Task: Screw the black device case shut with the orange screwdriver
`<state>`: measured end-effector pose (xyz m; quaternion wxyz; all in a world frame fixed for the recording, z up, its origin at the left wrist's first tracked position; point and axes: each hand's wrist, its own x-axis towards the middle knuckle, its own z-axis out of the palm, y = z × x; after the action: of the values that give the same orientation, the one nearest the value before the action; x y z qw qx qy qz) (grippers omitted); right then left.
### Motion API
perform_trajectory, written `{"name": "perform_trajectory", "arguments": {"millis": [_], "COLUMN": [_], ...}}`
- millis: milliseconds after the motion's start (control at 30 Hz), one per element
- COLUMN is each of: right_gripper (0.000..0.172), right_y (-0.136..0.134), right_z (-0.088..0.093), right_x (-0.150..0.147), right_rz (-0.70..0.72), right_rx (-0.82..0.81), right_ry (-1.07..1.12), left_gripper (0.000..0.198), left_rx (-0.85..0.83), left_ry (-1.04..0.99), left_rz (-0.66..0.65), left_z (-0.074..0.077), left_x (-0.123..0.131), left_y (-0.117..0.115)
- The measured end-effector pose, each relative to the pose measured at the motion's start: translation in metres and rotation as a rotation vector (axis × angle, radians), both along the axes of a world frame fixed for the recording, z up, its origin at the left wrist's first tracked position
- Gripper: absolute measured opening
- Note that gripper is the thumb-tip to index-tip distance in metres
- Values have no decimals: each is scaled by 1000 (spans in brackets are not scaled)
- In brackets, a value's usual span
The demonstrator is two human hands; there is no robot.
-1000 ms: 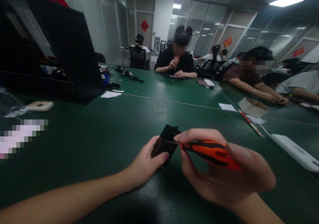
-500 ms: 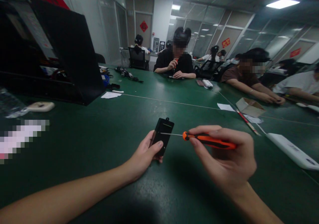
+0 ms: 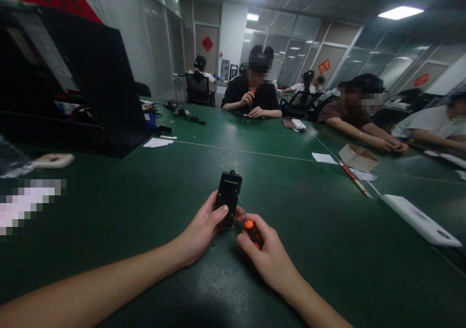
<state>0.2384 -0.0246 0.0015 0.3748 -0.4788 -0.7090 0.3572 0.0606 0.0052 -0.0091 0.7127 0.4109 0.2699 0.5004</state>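
Observation:
A slim black rectangular case (image 3: 228,192) with a small loop at its top end and small screws or holes on its face is in my left hand (image 3: 207,221). The thumb lies across its lower part and the fingers go behind it. My right hand (image 3: 267,245) is closed around an orange and black screwdriver (image 3: 249,226). Its thin shaft slants up and left, with the tip at the right side of the case's face; whether it sits in a screw I cannot tell. Both hands are above the green table (image 3: 163,192).
A large black open box (image 3: 98,85) stands at left, near a cream-coloured object (image 3: 54,161). Cables (image 3: 184,112) lie farther back. At right are a cardboard box (image 3: 358,157), paper (image 3: 324,158) and a long white case (image 3: 422,221). A person (image 3: 251,90) works opposite with a screwdriver.
My right hand has moved left and closer to the case, turning the screwdriver from nearly level to steeply slanted. The case, still in my left hand, now stands more upright in view.

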Motion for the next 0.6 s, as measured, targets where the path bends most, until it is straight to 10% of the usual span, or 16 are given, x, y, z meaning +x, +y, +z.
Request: {"name": "perform_trajectory", "arguments": {"millis": [267, 600], "right_gripper": [27, 37], "right_y": [7, 3], "right_z": [-8, -5], "right_x": [0, 6], "right_rz": [24, -79], "right_rx": [-147, -180], "right_ry": [202, 174], "left_gripper": [49, 46], "left_rx": [236, 13], "left_ry": [173, 175], "left_rz": [-75, 48], "left_z": [-5, -8], "left_x": [0, -10], "left_y": [-1, -5]}}
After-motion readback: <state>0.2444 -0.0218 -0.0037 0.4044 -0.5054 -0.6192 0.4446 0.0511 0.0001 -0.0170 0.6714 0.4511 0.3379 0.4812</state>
